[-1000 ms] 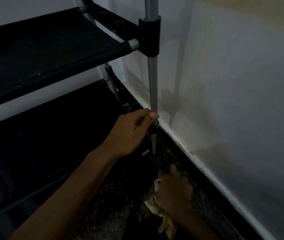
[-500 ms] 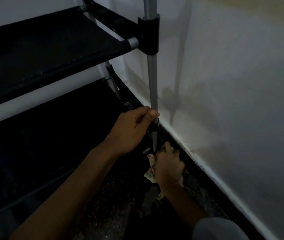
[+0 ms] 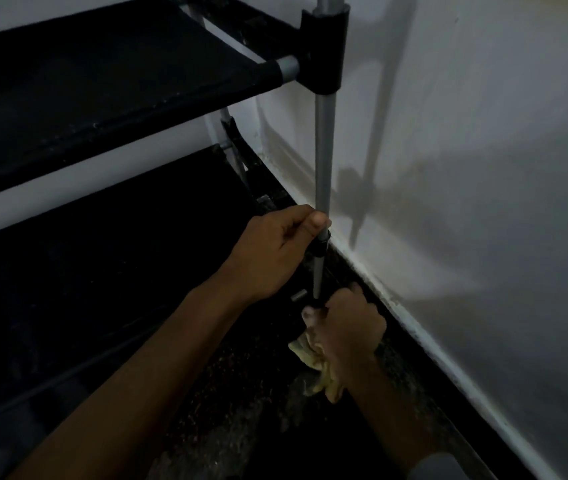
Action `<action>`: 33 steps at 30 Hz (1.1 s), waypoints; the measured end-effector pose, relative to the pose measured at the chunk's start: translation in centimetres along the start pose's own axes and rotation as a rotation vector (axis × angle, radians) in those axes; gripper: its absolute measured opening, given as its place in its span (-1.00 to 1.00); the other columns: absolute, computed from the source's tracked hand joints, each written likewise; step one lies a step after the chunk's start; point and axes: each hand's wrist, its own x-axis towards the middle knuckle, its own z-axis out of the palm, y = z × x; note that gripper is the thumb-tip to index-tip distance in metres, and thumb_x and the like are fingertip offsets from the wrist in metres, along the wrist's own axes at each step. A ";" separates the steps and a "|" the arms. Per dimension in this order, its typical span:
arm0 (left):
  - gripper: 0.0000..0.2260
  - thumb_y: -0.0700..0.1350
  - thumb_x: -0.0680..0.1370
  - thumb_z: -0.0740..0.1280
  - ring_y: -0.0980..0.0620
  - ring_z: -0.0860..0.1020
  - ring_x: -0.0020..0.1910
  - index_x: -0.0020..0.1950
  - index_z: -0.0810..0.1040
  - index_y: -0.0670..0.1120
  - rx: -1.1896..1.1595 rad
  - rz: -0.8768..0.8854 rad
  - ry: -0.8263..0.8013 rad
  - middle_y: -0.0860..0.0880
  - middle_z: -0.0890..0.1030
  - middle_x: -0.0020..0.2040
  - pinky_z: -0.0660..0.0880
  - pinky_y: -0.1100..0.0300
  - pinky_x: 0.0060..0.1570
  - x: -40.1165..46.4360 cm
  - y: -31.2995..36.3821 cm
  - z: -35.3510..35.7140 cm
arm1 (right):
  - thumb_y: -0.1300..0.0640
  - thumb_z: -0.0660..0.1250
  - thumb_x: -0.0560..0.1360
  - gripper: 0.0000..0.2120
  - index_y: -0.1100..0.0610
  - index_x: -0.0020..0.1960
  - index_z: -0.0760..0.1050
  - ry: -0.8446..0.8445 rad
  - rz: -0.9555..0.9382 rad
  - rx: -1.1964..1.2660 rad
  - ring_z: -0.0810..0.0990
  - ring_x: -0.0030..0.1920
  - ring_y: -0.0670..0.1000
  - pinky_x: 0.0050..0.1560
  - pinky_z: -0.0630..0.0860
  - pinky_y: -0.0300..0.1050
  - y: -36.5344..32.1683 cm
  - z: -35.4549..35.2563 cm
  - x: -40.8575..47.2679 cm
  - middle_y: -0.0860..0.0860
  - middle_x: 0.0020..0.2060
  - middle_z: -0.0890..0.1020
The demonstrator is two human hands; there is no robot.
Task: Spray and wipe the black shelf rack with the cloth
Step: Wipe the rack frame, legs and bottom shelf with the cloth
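So the right hand (image 3: 346, 327) has come up off the floor (image 3: 241, 410) since a second ago and is now wrapped round the foot of the pole (image 3: 324, 150), cloth (image 3: 313, 362) bunched in it. Its fingers are curled tight around cloth and pole base together, with the yellowish tail of the cloth hanging out below the palm. The left hand (image 3: 275, 251) hasn't budged: thumb and fingers pinch the pole just above, at the small dark joint, steadying it.

The thing that matters next: the pole runs straight up and down, from the right hand at the floor, past the left hand, to the black connector (image 3: 324, 53) at the corner of the upper shelf (image 3: 102, 74). So the unwiped length lies directly above the right hand's fingers, along the pole's long axis. My guess is an upward slide, but the left hand sits right in the way. The lower shelf (image 3: 102, 254) is left of both hands, the wall (image 3: 466, 168) close on the right. No spray bottle in sight.
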 end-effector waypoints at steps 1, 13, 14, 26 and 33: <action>-0.66 0.17 0.57 0.14 -0.02 0.62 -0.05 0.01 0.62 0.02 0.004 0.002 0.001 -0.11 0.67 -0.07 0.51 0.18 -0.01 0.0 0.0 0.0 | -0.12 0.26 0.55 -0.70 0.08 0.09 0.55 0.062 -0.040 0.032 0.51 0.09 0.15 -0.12 0.42 -0.08 0.0 0.5 -0.5 0.02 0.28 0.42; -0.58 0.19 0.54 0.12 0.04 0.62 -0.03 0.06 0.63 -0.05 -0.003 0.006 -0.001 -0.04 0.67 -0.03 0.54 0.10 0.06 -0.1 0.3 0.1 | 0.01 0.37 0.52 -0.82 0.07 0.03 0.48 -0.101 0.014 -0.035 0.56 0.07 0.10 -0.12 0.45 -0.07 -1.4 -0.4 2.2 0.03 0.09 0.54; -0.61 0.18 0.56 0.12 0.02 0.62 -0.03 0.05 0.63 -0.03 0.006 0.006 0.005 -0.05 0.67 -0.04 0.54 0.11 0.04 -0.1 0.3 0.0 | -0.01 0.40 0.50 -0.81 0.07 0.01 0.47 -0.116 0.023 -0.012 0.57 0.08 0.11 -0.09 0.48 -0.06 -1.3 -0.6 2.2 0.03 0.07 0.55; -0.61 0.27 0.54 0.13 0.02 0.61 0.01 -0.01 0.61 0.04 -0.020 -0.030 -0.036 -0.06 0.66 -0.02 0.54 0.00 0.12 -0.1 0.6 -0.1 | -0.17 0.46 0.38 -0.64 0.09 -0.15 0.45 -0.174 0.040 0.091 0.62 -0.01 0.11 -0.10 0.55 -0.09 -0.8 -3.0 0.5 0.03 0.02 0.61; -0.63 0.19 0.53 0.13 0.20 0.60 -0.01 0.02 0.63 0.02 -0.093 -0.071 -0.041 0.07 0.66 -0.02 0.52 0.21 0.11 -0.3 1.2 -0.1 | 0.01 0.48 0.41 -0.89 0.03 -0.14 0.69 0.597 -0.216 0.732 0.50 -0.10 -0.09 -0.11 0.43 -0.18 1.8 -10.6 -6.0 -0.09 -0.09 0.52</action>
